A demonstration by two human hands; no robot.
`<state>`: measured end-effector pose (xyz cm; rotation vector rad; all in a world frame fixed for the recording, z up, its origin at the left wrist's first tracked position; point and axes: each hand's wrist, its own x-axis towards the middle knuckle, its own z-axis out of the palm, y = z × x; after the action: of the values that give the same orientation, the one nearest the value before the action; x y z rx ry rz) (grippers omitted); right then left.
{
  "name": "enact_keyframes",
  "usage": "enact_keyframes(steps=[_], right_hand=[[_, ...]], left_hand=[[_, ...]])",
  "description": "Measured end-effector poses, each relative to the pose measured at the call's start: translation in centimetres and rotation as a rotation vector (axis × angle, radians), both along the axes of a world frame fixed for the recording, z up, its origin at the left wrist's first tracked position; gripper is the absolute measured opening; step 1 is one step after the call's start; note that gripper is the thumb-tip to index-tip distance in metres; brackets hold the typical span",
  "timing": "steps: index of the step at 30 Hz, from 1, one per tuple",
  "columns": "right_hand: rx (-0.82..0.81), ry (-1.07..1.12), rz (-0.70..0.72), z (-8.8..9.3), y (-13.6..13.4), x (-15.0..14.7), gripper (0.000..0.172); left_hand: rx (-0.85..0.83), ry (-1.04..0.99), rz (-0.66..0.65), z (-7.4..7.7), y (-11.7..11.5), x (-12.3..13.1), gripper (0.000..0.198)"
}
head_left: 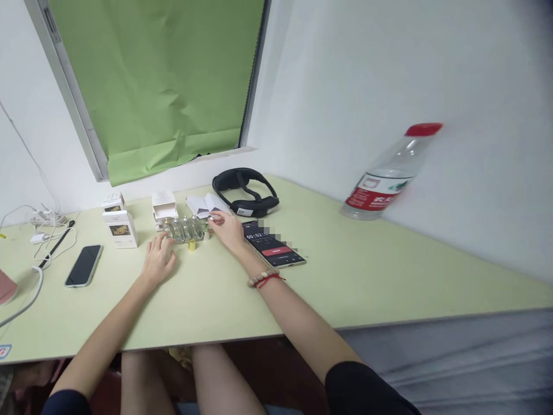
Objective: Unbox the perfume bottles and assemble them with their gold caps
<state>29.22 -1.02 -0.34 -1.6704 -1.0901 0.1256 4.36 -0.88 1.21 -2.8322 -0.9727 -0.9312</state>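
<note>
Several small glass bottles (185,229) out on the desk (389,271), both hands at them

Judging by the layout, unpacking looks well along: the bottles stand clustered just left of the timer phone (273,244), a gold cap (191,245) sits loose in front of them, and an open white box (165,207) lies behind, while two closed boxes (122,229) farther left of the phone look untouched. The left hand (159,260) lies flat and open, fingertips at the cluster. The right hand (227,229), touching the phone's left edge, curls its fingers at the bottles, and I cannot tell whether they grip anything. The phone's display starts "00:02" (the rest is blurred). A water bottle (384,178) well right of the phone has a red label with white characters too small to read, and the box print is illegible too.
</note>
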Motion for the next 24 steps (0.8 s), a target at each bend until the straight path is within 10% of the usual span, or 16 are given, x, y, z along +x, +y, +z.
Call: enact_keyframes(steps=[24], right_hand=[[-0.184,-0.055,0.018,-2.0,1.5,1.0,0.016]], left_hand=[[0.048,0.117,-0.038,0.4,0.1,-0.1,0.022]])
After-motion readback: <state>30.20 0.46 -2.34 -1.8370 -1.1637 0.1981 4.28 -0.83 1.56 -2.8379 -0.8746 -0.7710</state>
